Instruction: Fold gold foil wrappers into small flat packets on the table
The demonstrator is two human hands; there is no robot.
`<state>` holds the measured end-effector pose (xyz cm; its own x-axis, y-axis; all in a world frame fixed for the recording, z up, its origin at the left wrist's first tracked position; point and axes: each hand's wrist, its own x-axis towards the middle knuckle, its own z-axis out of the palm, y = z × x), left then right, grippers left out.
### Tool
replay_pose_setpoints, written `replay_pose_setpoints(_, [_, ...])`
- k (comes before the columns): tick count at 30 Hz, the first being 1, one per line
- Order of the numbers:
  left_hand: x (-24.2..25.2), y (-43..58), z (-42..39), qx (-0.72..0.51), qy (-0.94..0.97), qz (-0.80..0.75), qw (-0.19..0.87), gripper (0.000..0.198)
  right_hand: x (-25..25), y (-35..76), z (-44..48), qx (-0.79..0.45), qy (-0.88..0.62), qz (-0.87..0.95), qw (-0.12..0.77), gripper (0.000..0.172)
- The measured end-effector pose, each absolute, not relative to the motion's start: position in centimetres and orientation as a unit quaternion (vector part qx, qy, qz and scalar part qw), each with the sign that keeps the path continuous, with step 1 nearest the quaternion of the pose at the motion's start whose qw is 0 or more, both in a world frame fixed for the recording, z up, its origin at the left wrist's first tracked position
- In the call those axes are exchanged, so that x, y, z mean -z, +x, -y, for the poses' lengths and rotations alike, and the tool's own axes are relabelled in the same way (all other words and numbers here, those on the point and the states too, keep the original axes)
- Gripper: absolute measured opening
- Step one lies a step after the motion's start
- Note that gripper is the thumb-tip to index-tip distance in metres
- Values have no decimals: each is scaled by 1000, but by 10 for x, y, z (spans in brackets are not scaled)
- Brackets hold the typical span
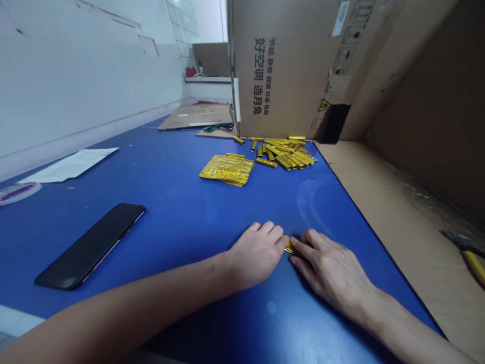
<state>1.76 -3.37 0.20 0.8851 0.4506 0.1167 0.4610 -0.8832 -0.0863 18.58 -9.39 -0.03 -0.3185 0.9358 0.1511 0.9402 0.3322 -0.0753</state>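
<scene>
Head view, then: where are the hands?

— Low in the middle of the blue table, brought together. The left hand lies with its fingers curled under; the right hand lies flat with its fingers stretched out. Their fingertips meet over a small gold foil piece.

— Is the piece gripped?

— The right hand's fingers stay straight and only rest on it. The left hand's curled fingers touch it too, but the thumb is hidden, so I cannot tell whether it pinches. Only a sliver of gold shows between the two hands, down on the table surface.

— What lies beyond them?

— Farther up the table there is a stack of flat gold foil sheets, and just past it, to the right, a loose pile of rolled gold sticks (some lined up side by side, some scattered). Both are well apart from the hands. Behind the pile stands a big cardboard box with printed characters on its side.

— And to the left?

— A black phone lies face down near the left forearm. Farther off are a white sheet of paper and, at the picture's edge, a tape roll.

— On the right?

— A cardboard sheet runs along the table's edge, and a yellow-handled tool lies on it — only partly in view.
</scene>
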Motion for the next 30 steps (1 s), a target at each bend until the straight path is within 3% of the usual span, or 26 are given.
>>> replay_pose_setpoints(6, [0,12,28,85,-967,238,18,26,5,194,95,14,-563,816,130,20])
replay_pose_setpoints(10, [5,8,23,105,-966,236,-30,13,5,197,96,17,-553,818,155,19])
replay_pose_setpoints(22, [4,5,28,137,-959,248,19,13,6,199,95,56,-544,821,163,21])
replay_pose_setpoints(30, [5,4,14,120,-957,249,-88,16,12,201,92,-3,-559,807,188,19])
